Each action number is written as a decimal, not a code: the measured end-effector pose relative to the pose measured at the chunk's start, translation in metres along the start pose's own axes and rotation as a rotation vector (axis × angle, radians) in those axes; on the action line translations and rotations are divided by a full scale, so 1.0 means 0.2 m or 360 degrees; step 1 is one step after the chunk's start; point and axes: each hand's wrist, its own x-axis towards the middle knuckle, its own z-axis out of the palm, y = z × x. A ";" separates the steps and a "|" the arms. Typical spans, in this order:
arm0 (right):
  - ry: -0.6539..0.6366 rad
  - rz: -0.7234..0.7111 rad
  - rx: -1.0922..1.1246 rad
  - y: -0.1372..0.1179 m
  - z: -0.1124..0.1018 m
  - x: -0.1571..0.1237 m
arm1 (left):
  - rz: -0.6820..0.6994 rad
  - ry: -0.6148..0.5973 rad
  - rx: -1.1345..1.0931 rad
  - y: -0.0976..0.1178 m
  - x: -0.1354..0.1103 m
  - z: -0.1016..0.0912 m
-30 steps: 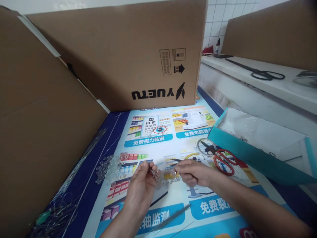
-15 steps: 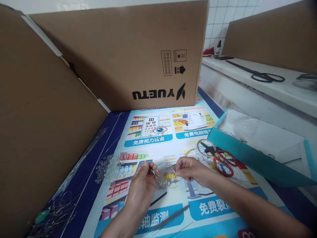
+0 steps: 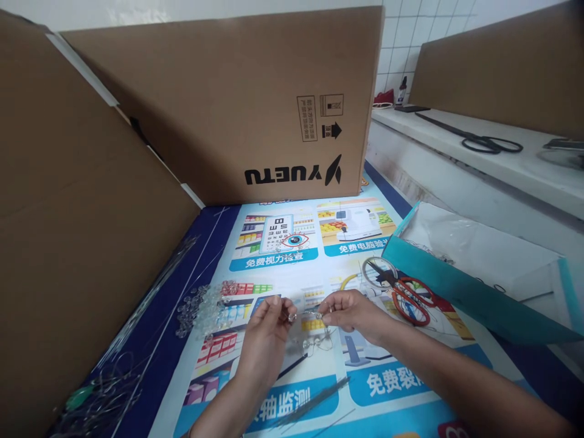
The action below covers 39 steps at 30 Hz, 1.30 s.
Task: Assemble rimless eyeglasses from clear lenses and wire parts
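My left hand (image 3: 268, 331) pinches one end of a string of clear beads (image 3: 312, 342), with a shiny bead showing at its fingertips. The other side of the same string is pinched between thumb and forefinger of my right hand (image 3: 350, 309). Between both hands a thin stretch runs across, and the rest hangs below in a loose loop. To the left of my left hand lies a heap of loose clear beads (image 3: 198, 310) on the printed sheet. Several thin wires (image 3: 314, 401) lie in a bundle nearer to me.
Red-handled scissors (image 3: 413, 301) lie right of my right hand, beside a teal box (image 3: 456, 292) with small pieces inside. Large cardboard panels (image 3: 219, 109) stand behind and left. More wires (image 3: 104, 389) lie front left. Black scissors (image 3: 488, 143) rest on the white ledge (image 3: 442, 140).
My hands have turned slightly, and the thin stretch between them now shows more clearly. The bead loop hangs a little lower and further right.
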 end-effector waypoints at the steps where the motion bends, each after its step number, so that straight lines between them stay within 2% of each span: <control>1: 0.0002 0.0017 -0.0010 -0.01 0.00 0.00 | 0.0022 -0.0036 0.0067 0.00 0.00 0.00; 4: 0.0023 0.0041 -0.0052 -0.03 0.00 -0.01 | 0.0081 -0.0128 0.0249 0.01 -0.01 0.00; 8: 0.0024 -0.0044 -0.0070 -0.04 0.02 -0.01 | 0.0158 -0.0192 0.0417 0.00 -0.01 0.01; 17: 0.0006 -0.0235 -0.0311 -0.02 0.03 0.00 | 0.0149 -0.0263 0.0569 -0.01 -0.03 0.02; 22: 0.0029 -0.0330 -0.0383 0.01 0.03 0.00 | 0.0235 -0.0298 0.0662 -0.02 -0.04 0.02; 31: 0.0135 -0.0285 -0.0484 0.01 0.05 0.00 | 0.0300 -0.0412 0.0821 -0.04 -0.04 0.01; 39: 0.0224 -0.0344 -0.0649 0.04 0.03 0.01 | 0.0256 -0.0763 0.1084 0.04 -0.02 0.01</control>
